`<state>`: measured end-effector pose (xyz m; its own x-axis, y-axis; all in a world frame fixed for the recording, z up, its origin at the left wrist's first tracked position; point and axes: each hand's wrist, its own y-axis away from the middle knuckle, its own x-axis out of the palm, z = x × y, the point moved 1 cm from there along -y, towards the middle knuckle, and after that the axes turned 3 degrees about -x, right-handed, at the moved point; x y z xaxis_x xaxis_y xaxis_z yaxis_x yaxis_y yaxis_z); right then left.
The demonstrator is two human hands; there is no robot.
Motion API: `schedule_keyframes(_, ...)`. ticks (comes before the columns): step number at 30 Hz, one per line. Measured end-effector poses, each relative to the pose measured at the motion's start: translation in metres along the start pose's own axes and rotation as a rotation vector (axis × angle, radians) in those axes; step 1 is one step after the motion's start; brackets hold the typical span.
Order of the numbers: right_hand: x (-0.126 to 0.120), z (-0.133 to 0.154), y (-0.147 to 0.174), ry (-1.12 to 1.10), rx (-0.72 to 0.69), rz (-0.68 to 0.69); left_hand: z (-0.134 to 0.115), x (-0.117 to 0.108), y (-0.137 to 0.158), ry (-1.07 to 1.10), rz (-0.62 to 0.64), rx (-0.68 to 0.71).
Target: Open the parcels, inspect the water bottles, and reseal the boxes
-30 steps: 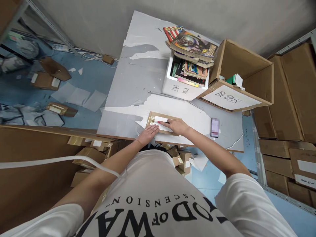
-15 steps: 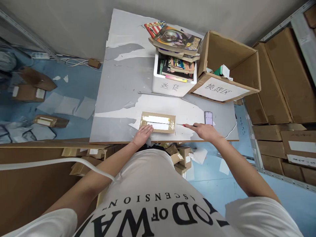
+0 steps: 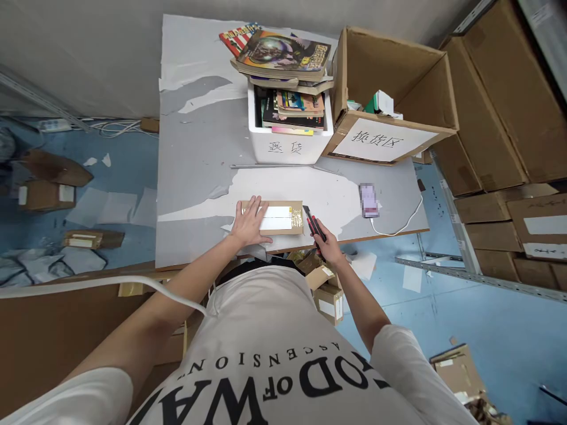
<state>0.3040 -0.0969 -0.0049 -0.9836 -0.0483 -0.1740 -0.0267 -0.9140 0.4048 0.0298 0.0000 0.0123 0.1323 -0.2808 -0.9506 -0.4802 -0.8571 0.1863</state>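
Note:
A small brown cardboard box [image 3: 297, 219] with a white label and shiny tape lies on the table near its front edge. Across its left end rests my left hand [image 3: 248, 223], palm down with fingers spread. My right hand [image 3: 326, 241] is closed round a black and red utility knife [image 3: 315, 228]. The knife tilts up and to the left, its tip beside the right end of the box; whether it touches the cardboard I cannot tell.
Behind the box stand a white bin [image 3: 287, 147] heaped with books and a large open carton [image 3: 398, 127]. A phone [image 3: 368, 200] on a white cable lies to the right. Shelved cartons [image 3: 491, 100] line the right side; boxes and paper litter the blue floor.
My left hand has shifted onto the top of the box with fingers spreading. The knife has swung from lying nearly level to pointing up-left, and my right hand has come closer to my body.

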Motion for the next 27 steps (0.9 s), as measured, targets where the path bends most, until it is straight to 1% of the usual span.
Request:
schedule_keyframes(4, -0.003, -0.003, 0.003, -0.036, 0.007, 0.012, 0.002, 0.003, -0.003, 0.069, -0.066, 0.006)
schedule_keyframes(8, -0.011, 0.001, 0.003, 0.021, 0.000, 0.040, 0.002, 0.003, -0.002, 0.100, -0.097, 0.018)
schedule_keyframes(15, -0.031, 0.022, -0.002, 0.072, 0.039, 0.180, 0.004, 0.006, -0.003, 0.111, -0.121, 0.016)
schedule_keyframes(20, -0.040, 0.027, 0.006, 0.123, 0.079, 0.275, 0.006, 0.008, -0.003, 0.140, -0.111, 0.013)
schedule_keyframes(23, -0.043, 0.024, 0.014, 0.161, 0.052, 0.325, 0.007, 0.008, -0.003, 0.150, -0.116, 0.010)
schedule_keyframes(27, -0.041, 0.017, 0.023, 0.235, -0.033, 0.380, 0.007, 0.009, -0.003, 0.142, -0.112, 0.012)
